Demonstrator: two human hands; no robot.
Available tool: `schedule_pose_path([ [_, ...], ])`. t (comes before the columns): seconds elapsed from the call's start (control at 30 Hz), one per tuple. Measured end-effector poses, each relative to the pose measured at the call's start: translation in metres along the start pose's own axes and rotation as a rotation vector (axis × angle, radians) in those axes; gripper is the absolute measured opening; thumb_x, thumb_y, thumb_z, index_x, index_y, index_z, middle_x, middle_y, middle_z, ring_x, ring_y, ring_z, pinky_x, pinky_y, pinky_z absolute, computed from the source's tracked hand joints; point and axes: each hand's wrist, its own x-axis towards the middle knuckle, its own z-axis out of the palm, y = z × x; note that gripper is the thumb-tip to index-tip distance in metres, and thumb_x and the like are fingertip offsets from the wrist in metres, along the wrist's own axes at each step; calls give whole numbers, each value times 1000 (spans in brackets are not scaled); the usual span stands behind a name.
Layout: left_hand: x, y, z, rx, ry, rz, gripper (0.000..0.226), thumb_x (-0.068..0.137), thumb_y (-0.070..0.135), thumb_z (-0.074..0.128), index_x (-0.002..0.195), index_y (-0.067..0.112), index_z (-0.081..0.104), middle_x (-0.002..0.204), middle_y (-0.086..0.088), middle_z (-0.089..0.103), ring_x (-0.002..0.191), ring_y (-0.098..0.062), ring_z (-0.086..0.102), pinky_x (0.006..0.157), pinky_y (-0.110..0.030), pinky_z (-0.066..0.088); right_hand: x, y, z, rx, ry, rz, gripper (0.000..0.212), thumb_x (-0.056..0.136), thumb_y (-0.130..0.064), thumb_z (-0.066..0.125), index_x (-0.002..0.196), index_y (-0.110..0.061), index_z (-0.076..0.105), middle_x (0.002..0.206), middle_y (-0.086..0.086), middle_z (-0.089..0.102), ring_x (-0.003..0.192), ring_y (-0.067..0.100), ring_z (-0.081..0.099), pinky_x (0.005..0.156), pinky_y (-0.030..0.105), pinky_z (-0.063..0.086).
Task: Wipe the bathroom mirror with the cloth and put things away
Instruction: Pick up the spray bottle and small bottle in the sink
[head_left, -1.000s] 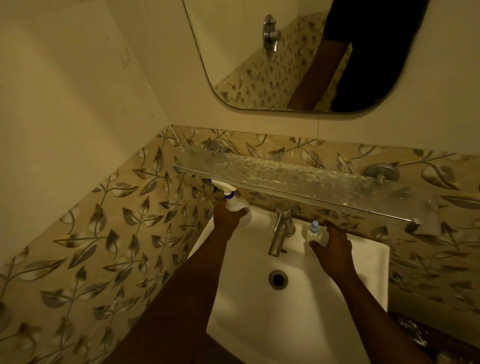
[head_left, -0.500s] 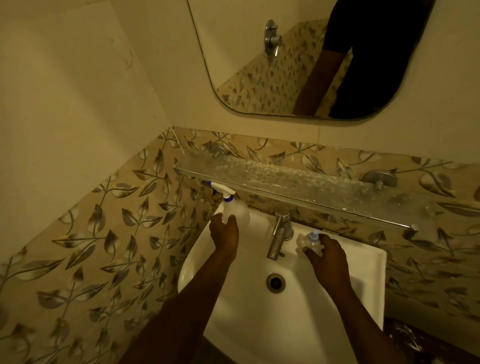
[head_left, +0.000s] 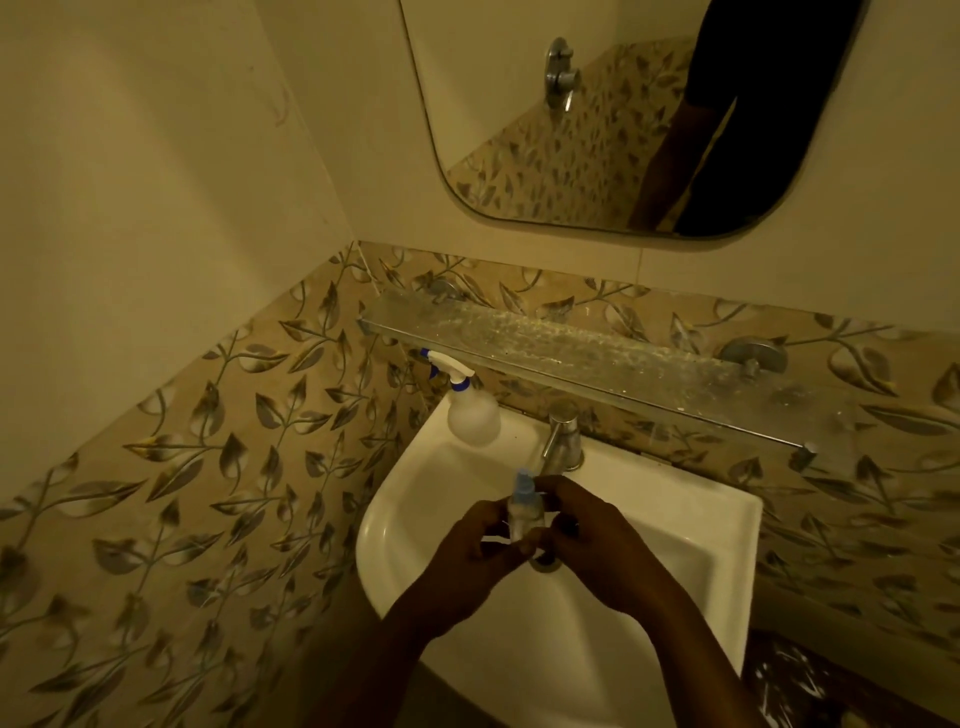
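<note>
A small clear bottle with a blue cap (head_left: 522, 506) is held upright over the white sink basin (head_left: 691, 525). My left hand (head_left: 475, 551) and my right hand (head_left: 592, 540) both grip it, fingers meeting around its lower part. A white spray bottle with a blue and white trigger (head_left: 470, 402) stands alone on the sink's back left corner. The rounded mirror (head_left: 571, 130) hangs on the wall above and reflects a person's arm and dark shirt. No cloth is visible.
A dusty glass shelf (head_left: 597, 358) juts out between the mirror and the sink, right above the chrome tap (head_left: 563, 439). Leaf-patterned tiles cover the lower walls. The left wall meets the back wall in a corner close to the sink.
My left hand let go of the spray bottle, which stays on the sink corner. My right hand lifted the small bottle from beside the tap to over the basin, where both hands now hold it.
</note>
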Motion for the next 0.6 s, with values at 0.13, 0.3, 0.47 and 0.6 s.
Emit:
schedule_pose_path([
  [0.13,4,3,7,-40,80,-32,36,93,21,81,125,31,71,116,11,78,107,-10,73,86,-24,62,-6,-1,12,35,91,-9,61,101,-21,65,153,-41,42,130,-21,60,94,-1,70,80,17,58],
  [0.3,9,3,22,-16,251,-22,35,84,29,89,111,31,68,104,15,77,95,-4,71,75,-15,58,-15,-5,24,223,235,47,56,101,-21,67,153,-29,46,145,-12,57,122,5,62,104,35,59],
  [0.47,44,18,27,-77,497,-66,45,85,21,89,125,19,67,115,3,76,107,-15,72,94,-37,58,-40,-6,18,165,297,85,51,101,-17,65,128,-56,46,126,-30,59,109,-7,64,87,12,55],
  [0.6,86,39,32,-31,574,-139,55,86,12,87,134,0,63,132,-16,70,126,-33,65,112,-46,50,-81,-3,15,166,255,182,40,100,-21,69,126,-48,55,110,-22,72,103,-5,67,82,7,51],
])
